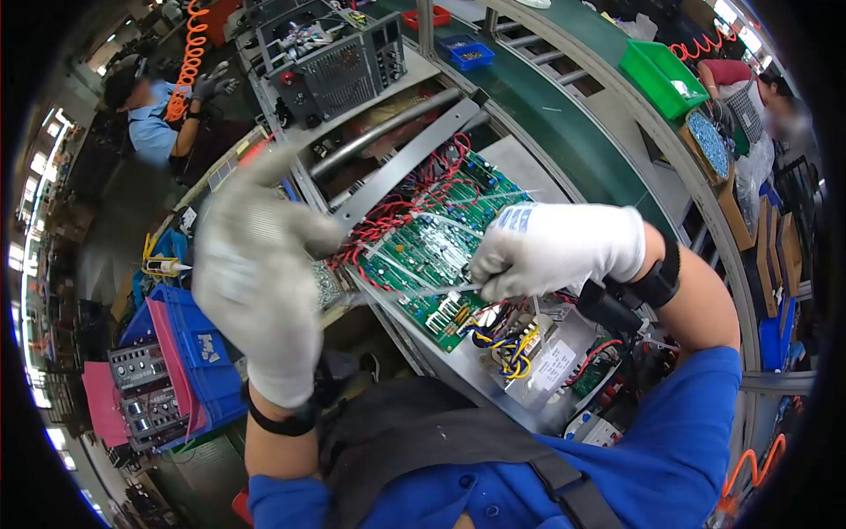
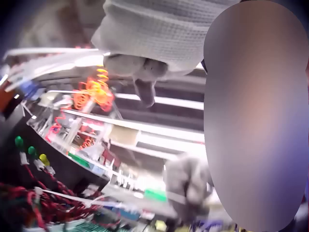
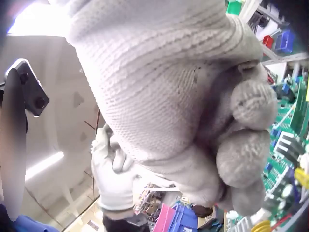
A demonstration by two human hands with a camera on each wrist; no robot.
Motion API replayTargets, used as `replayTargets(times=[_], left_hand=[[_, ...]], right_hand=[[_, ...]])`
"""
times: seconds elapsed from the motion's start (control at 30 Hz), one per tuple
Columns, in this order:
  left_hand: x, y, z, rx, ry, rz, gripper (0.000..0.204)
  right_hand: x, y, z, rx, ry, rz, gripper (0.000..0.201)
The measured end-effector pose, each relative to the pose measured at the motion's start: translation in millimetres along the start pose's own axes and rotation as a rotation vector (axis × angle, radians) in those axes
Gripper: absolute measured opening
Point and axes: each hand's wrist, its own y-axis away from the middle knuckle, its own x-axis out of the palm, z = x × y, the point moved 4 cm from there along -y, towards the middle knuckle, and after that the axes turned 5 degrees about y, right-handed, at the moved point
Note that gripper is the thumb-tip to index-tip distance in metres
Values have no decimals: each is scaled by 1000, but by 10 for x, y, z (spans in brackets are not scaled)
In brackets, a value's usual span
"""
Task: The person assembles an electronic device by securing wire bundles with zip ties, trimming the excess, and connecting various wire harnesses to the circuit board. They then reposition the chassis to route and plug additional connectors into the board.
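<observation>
While the head view shows our right hand [image 1: 560, 242] pinching a pale strip [image 1: 427, 292] over the green board [image 1: 441, 251], twelve o'clock, our left hand [image 1: 263, 264]'s grip we cannot tell. Left wrist: red wires [image 2: 36, 212], seven o'clock. Right wrist: green board, three.

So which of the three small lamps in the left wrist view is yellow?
The rightmost lamp, also the lowest in that view; the upper left lamp and middle lamp are both green.
</observation>
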Motion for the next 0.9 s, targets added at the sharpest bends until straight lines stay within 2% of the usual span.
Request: replayTargets(times=[0.03, 0.07, 0.1, 0.17, 0.23, 0.3, 0.33, 0.37, 0.4, 0.43, 0.47, 0.5, 0.53, 0.57, 0.63, 0.67, 0.7, 0.77, 0.8, 0.83, 0.9], left_hand=[[216, 87, 63, 39, 184, 35, 44], [339, 121, -31, 425, -429, 416, 46], [511, 245, -27, 355, -558, 504, 34], [560, 388, 159, 19, -662, 802, 39], [536, 472, 271, 15, -603, 807, 36], [548, 513, 335, 6, -544, 822, 32], [530, 478, 344, -27, -553, 726, 28], [512, 431, 354, -55, -564, 630, 24], [517, 377, 351, -61, -534, 421, 16], [503, 301, 387, -37, -546, 359, 16], [517, 229, 452, 8, -521, 289, 16], [534, 162, 527, 54, -492, 220, 16], [584, 119, 618, -4, -503, 224, 16], [624, 116, 730, -60, -536, 270, 16], [756, 108, 825, -205, -573, 339, 17], [792, 115, 903, -66, -585, 355, 18], [832, 104, 941, -93, -588, 394, 18], [936, 46, 940, -133, -603, 438, 16], [996, 25, 940, -244, -659, 590, 14], [1045, 52, 940, -236, -574, 665, 11], [1083, 151, 930, -69, -586, 707, 11]], right_hand=[[-22, 29, -47, 14, 23, -2, 21], [-47, 24, -64, 0, -7, -63, 20], [-30, 15, -101, 0, -10, -60, 20], [-48, -3, -137, -142, -77, -129, 23], [-37, 12, -217, -90, -58, -104, 23], [-115, 77, -307, -297, -138, -263, 22], [-209, 129, -435, -214, -195, -312, 22], [-373, 164, -535, -7, -229, -401, 23], [-512, 122, -699, 101, -169, -450, 26], [-591, 77, -858, 211, -111, -498, 29], [-570, 32, -925, 207, -131, -516, 29], [-561, -16, -950, 162, 46, -561, 34], [-559, -69, -958, 118, 230, -601, 38], [-494, -162, -951, 89, 217, -525, 44], [-395, -351, -1023, 122, 256, -504, 38], [-400, -410, -1042, 152, 325, -491, 30], [-389, -449, -1096, 148, 321, -497, 30], [-447, -423, -1112, -63, 271, -778, 21], [-450, -423, -1134, -87, 324, -828, 21], [-433, -434, -1153, -91, 325, -824, 21], [-375, -407, -1117, -285, 405, -896, 37]])
